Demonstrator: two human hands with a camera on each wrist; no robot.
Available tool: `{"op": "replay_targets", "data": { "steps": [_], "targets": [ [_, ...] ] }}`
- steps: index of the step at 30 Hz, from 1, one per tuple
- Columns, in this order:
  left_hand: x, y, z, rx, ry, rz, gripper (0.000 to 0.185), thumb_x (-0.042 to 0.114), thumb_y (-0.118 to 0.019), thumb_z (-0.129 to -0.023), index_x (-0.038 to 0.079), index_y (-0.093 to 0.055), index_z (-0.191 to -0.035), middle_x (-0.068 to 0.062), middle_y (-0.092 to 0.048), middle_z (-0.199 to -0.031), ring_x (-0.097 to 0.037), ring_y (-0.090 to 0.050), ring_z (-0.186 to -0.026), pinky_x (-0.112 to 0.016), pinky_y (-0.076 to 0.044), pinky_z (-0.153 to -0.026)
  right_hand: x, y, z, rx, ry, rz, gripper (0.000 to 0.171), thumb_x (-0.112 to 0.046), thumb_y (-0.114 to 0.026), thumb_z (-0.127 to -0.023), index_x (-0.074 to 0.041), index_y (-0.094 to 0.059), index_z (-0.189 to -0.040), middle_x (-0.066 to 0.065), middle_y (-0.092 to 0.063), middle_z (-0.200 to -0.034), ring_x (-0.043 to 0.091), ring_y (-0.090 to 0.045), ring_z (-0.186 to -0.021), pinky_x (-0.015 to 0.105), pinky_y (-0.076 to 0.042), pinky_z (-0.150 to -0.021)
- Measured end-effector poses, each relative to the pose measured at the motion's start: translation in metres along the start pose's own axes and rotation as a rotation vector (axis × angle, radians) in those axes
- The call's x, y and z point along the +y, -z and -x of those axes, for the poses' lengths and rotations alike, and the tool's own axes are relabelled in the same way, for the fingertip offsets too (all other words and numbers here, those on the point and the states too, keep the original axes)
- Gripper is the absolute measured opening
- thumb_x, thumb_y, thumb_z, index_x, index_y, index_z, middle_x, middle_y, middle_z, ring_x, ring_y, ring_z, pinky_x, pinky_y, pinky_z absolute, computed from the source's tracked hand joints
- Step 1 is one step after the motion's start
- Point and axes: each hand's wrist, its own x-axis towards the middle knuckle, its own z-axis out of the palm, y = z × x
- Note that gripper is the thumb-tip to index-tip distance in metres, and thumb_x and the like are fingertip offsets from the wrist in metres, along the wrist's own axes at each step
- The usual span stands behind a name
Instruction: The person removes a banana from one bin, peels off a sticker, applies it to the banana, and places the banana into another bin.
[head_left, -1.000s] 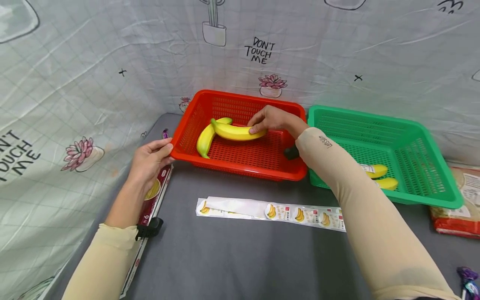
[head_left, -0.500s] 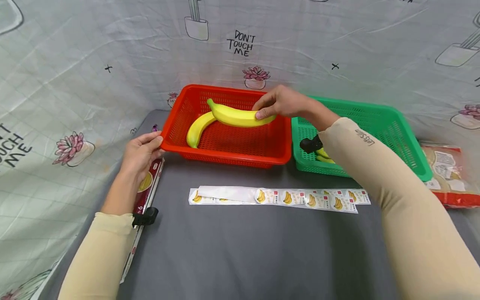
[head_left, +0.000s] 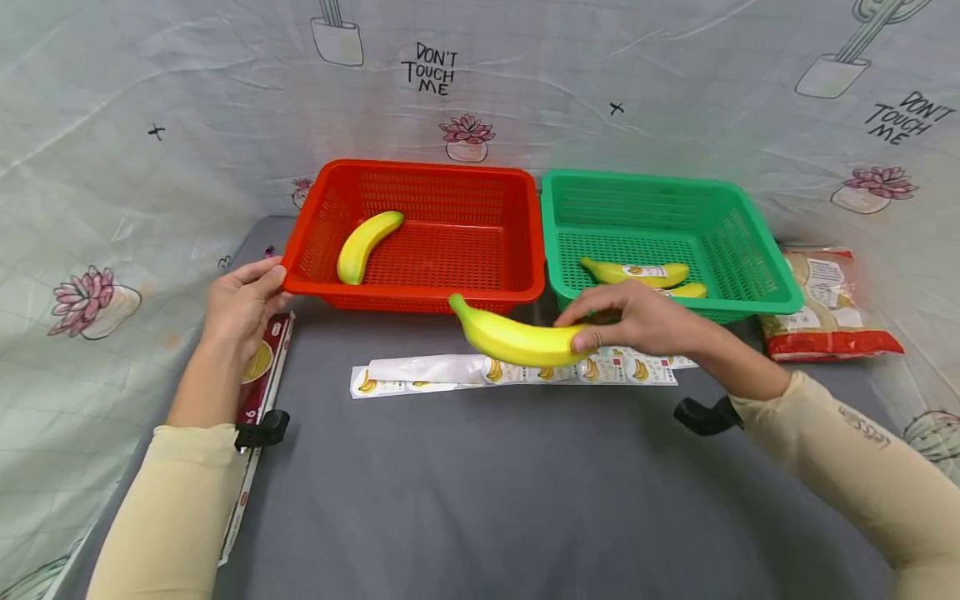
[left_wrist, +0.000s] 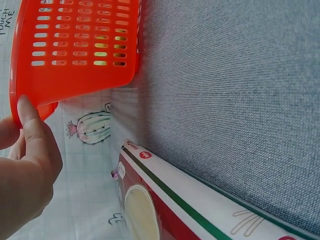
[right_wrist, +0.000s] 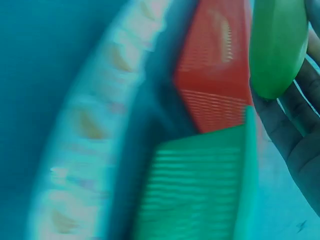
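My right hand (head_left: 630, 321) grips a yellow banana (head_left: 517, 337) by one end and carries it over the strip of banana stickers (head_left: 420, 375). In the right wrist view the banana (right_wrist: 280, 47) lies against the fingers, its colours tinted green. My left hand (head_left: 243, 304) pinches the near left corner of the red basket (head_left: 420, 296); the left wrist view shows the thumb and fingers on its rim (left_wrist: 20, 75). One banana (head_left: 367, 246) lies inside that basket, toward its left. Beside it stands a green basket (head_left: 742, 242) with stickered bananas (head_left: 637, 272) in it.
A bag (head_left: 828, 300) with a red lower edge lies right of the green basket. Along the left side runs a long dark red box (head_left: 258, 375), under my left forearm. A printed sheet hangs behind both baskets and down the left side.
My right hand has lifted one banana out of the red basket and brought it toward me and to the right. The left hand keeps its hold on the basket's corner. The head view has shifted right.
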Motion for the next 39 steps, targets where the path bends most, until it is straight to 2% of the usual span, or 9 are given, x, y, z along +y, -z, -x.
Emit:
{"op": "replay_targets", "data": {
  "steps": [5,9,14,21,24,29,33,36,39],
  "targets": [
    [0.0,0.0,0.0,0.007,0.011,0.007,0.019,0.011,-0.075,-0.091,0.013,-0.076,-0.11,0.004,-0.073,-0.094,-0.011,-0.067,-0.068,-0.018,-0.058,-0.064,0.023,-0.043,0.041,0.032,-0.047,-0.027,0.025,-0.021,-0.081,-0.087,-0.021,-0.078,-0.112,-0.007,-0.074,-0.106,0.009,-0.063,-0.093,0.025,-0.053,-0.08],
    [0.0,-0.001,0.0,0.01,-0.003,0.0,0.02,0.011,-0.073,-0.092,0.012,-0.076,-0.112,0.004,-0.073,-0.093,-0.01,-0.066,-0.069,-0.018,-0.057,-0.064,0.038,-0.068,0.058,0.072,-0.054,-0.017,0.025,-0.021,-0.081,-0.086,-0.02,-0.078,-0.111,-0.007,-0.075,-0.105,0.007,-0.064,-0.093,0.024,-0.053,-0.083],
    [-0.001,0.001,0.0,0.017,-0.024,-0.012,0.021,0.011,-0.073,-0.092,0.011,-0.076,-0.113,0.004,-0.074,-0.092,-0.009,-0.065,-0.068,-0.017,-0.056,-0.062,0.05,-0.084,0.061,0.066,-0.046,0.006,0.025,-0.026,-0.081,-0.087,-0.021,-0.078,-0.111,-0.009,-0.075,-0.105,0.007,-0.065,-0.094,0.025,-0.053,-0.084],
    [-0.002,-0.001,0.0,0.009,-0.048,-0.008,0.017,0.008,-0.07,-0.094,0.011,-0.076,-0.11,0.004,-0.072,-0.094,-0.009,-0.064,-0.066,-0.016,-0.055,-0.061,0.05,-0.09,0.06,0.025,-0.063,0.062,0.027,-0.034,-0.079,-0.088,-0.021,-0.078,-0.112,-0.01,-0.075,-0.106,0.005,-0.065,-0.095,0.026,-0.053,-0.084],
    [-0.002,-0.003,0.0,0.033,-0.048,-0.078,0.024,0.012,-0.071,-0.095,0.01,-0.073,-0.119,0.004,-0.068,-0.099,-0.007,-0.065,-0.069,-0.015,-0.056,-0.063,0.049,-0.091,0.06,0.024,-0.068,0.071,0.027,-0.035,-0.079,-0.088,-0.021,-0.078,-0.112,-0.01,-0.075,-0.106,0.005,-0.065,-0.095,0.026,-0.053,-0.084],
    [0.004,-0.011,0.004,0.102,-0.064,-0.312,0.045,0.018,-0.067,-0.099,0.005,-0.06,-0.141,0.01,-0.06,-0.102,-0.002,-0.064,-0.075,-0.011,-0.054,-0.067,0.048,-0.09,0.061,0.026,-0.073,0.077,0.027,-0.035,-0.079,-0.088,-0.021,-0.078,-0.111,-0.01,-0.075,-0.106,0.004,-0.064,-0.095,0.026,-0.054,-0.085],
    [0.01,-0.022,0.014,0.172,-0.136,-0.459,0.044,0.021,-0.06,-0.102,0.007,-0.058,-0.144,0.015,-0.057,-0.098,-0.003,-0.055,-0.081,-0.009,-0.047,-0.068,0.048,-0.09,0.06,0.025,-0.07,0.079,0.027,-0.035,-0.079,-0.088,-0.021,-0.078,-0.112,-0.01,-0.074,-0.106,0.004,-0.064,-0.094,0.026,-0.054,-0.084],
    [0.014,-0.034,0.025,0.24,-0.257,-0.546,0.04,0.024,-0.056,-0.101,0.012,-0.064,-0.138,0.017,-0.055,-0.098,-0.006,-0.048,-0.084,-0.014,-0.042,-0.065,0.048,-0.09,0.06,0.027,-0.066,0.08,0.027,-0.035,-0.079,-0.088,-0.021,-0.078,-0.112,-0.01,-0.074,-0.106,0.003,-0.064,-0.094,0.026,-0.054,-0.084],
    [0.014,-0.052,0.038,0.267,-0.415,-0.567,0.032,0.024,-0.057,-0.1,0.013,-0.072,-0.127,0.019,-0.058,-0.095,-0.004,-0.05,-0.085,-0.016,-0.042,-0.066,0.048,-0.09,0.061,0.032,-0.06,0.084,0.027,-0.034,-0.079,-0.088,-0.021,-0.078,-0.112,-0.01,-0.074,-0.105,0.003,-0.064,-0.094,0.026,-0.054,-0.083]
  ]
}}
